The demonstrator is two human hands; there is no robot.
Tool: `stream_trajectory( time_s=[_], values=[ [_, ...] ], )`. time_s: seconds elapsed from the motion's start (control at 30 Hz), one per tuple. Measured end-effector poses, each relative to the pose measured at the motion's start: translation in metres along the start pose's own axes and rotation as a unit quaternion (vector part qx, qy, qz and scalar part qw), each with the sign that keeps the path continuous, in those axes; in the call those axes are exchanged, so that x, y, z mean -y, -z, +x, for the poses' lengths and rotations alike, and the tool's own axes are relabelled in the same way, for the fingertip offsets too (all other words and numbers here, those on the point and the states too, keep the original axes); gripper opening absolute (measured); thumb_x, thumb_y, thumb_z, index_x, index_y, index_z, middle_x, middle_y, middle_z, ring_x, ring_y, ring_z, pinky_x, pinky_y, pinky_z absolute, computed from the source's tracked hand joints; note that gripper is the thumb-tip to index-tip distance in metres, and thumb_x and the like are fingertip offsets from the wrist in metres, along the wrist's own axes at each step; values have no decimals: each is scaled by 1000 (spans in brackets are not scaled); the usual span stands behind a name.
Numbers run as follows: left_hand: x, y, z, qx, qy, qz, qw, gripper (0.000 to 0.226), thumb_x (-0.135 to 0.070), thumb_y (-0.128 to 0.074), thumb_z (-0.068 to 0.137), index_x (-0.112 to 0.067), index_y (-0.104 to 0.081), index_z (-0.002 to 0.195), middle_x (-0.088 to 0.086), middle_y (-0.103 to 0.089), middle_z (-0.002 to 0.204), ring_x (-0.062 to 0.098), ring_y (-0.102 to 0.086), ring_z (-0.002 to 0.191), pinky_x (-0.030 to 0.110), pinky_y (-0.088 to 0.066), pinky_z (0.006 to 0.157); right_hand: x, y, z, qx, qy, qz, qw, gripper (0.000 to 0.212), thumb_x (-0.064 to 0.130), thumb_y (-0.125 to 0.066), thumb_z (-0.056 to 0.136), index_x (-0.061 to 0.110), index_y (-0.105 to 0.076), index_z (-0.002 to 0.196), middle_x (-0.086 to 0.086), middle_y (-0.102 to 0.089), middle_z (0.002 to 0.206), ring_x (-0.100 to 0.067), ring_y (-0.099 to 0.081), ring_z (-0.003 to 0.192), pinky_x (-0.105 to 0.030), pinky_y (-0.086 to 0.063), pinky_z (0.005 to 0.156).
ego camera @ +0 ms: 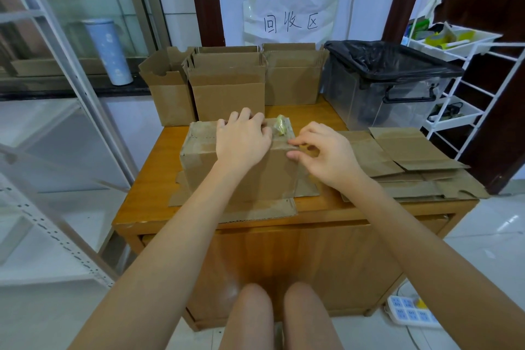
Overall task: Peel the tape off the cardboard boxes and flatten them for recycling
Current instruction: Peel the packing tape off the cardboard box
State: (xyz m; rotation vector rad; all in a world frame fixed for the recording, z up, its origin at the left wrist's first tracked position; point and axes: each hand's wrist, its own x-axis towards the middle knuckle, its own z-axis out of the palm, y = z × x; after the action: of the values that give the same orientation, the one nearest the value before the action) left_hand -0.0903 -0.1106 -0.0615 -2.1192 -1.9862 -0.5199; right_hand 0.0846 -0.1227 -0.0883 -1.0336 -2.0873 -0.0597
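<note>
Left hand (243, 136) flat on box (241, 167), right hand (324, 152) pinching tape (287, 145)

You are in a room of a home set up as a small recycling corner. A handwritten paper sign (290, 23) reading 回收区 is taped to the white wall ahead of you. Below it, a wooden cabinet (284, 250) serves as your work surface. Beside it stand a clear bin lined with a black bag (383, 79), a white wire rack (466, 88) of household odds and ends, and a power strip (412, 311) on the tiled floor.
</note>
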Motion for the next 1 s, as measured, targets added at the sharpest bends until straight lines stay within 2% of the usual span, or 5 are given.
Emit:
stream_trajectory(
  time_s=[0.27, 0.6, 0.77, 0.9, 1.0],
  values=[
    [1, 0, 1, 2, 0, -7, 1000, 40, -32, -28, 98, -19, -54, 126, 4, -51, 126, 24, -45, 116, 40, -33, 95, -1, 23, 7, -5, -188, 177, 966, 8, 18, -62, 90, 23, -69, 90, 12, -68, 85, -3, -63, 85, -31, -53, 86],
    [0, 0, 0, 5, 2, -7, 1000, 40, -32, -28, 98, -19, -54, 125, 4, -51, 126, 24, -46, 115, 40, -33, 94, -6, 8, 29, -30, -344, 337, 876, 14, 16, -54, 97, 6, -63, 93, -9, -70, 90, -15, -70, 84, -24, -58, 64],
    [0, 1, 0, 4, 4, -7, 1000, 40, -33, -28, 99, -19, -54, 125, 4, -51, 126, 23, -46, 116, 40, -33, 94, 9, -3, 42, -47, -264, 108, 957, 9, 18, -59, 91, 10, -60, 94, 2, -63, 88, -14, -60, 84, -29, -52, 78],
    [0, 1, -1, -1, -1, 2, 1000, 40, -33, -28, 99, -18, -54, 125, 5, -51, 126, 24, -46, 116, 40, -33, 92, 15, 0, 53, 53, -194, 211, 957, 43, 6, -53, 93, 10, -38, 133, -4, -55, 126, -2, -55, 103, -17, -44, 88],
    [0, 1, -1, -1, -3, -2, 1000, 40, -33, -28, 99, -18, -54, 124, 5, -51, 125, 24, -46, 115, 39, -32, 91, 13, 5, 55, 56, -152, 210, 964, 34, 0, -37, 97, 13, -50, 126, 1, -61, 122, 12, -55, 72, -8, -43, 66]
  ],
)
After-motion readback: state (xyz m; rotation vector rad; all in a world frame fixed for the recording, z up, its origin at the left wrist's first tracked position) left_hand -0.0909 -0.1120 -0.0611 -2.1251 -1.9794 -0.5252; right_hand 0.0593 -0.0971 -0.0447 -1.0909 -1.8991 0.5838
